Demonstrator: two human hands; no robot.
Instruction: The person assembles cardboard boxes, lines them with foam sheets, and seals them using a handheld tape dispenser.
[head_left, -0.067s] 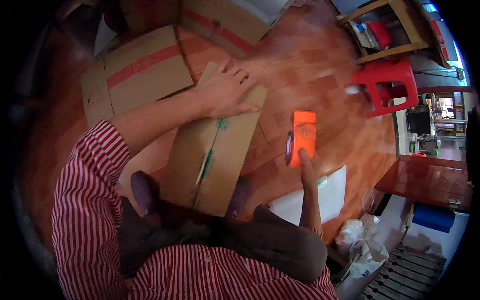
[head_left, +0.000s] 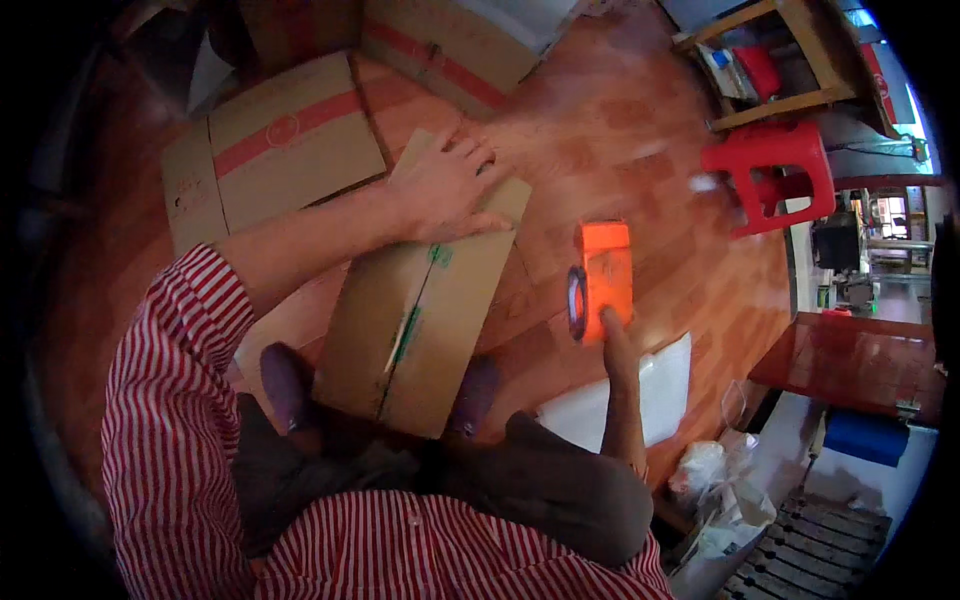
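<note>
I see the left hand point(head_left: 445, 195) laid palm down across the far end of a cardboard box point(head_left: 430, 330), fingers spread and gripping nothing. Its palm and the box edge beneath are hidden from me, so I cannot tell how firmly it presses. The box sits between the person's two shoes, covering part of the right shoe point(head_left: 478, 395); its underside is out of my sight. Green marks run along its seam, too blurred for me to say whether they are print or tape.

The right hand point(head_left: 618, 345) is closed around an orange tape dispenser point(head_left: 608, 265), held right of the box and apart from it. I make out the thumb against the near end, but the other fingers are hidden behind. Only a sliver of the roll point(head_left: 576, 298) shows on the dispenser's left side. The right forearm covers part of a white sheet point(head_left: 660, 395) and disappears behind the knee point(head_left: 590, 500). Plastic bags point(head_left: 705, 470) at lower right blur together, contents unreadable to me.
</note>
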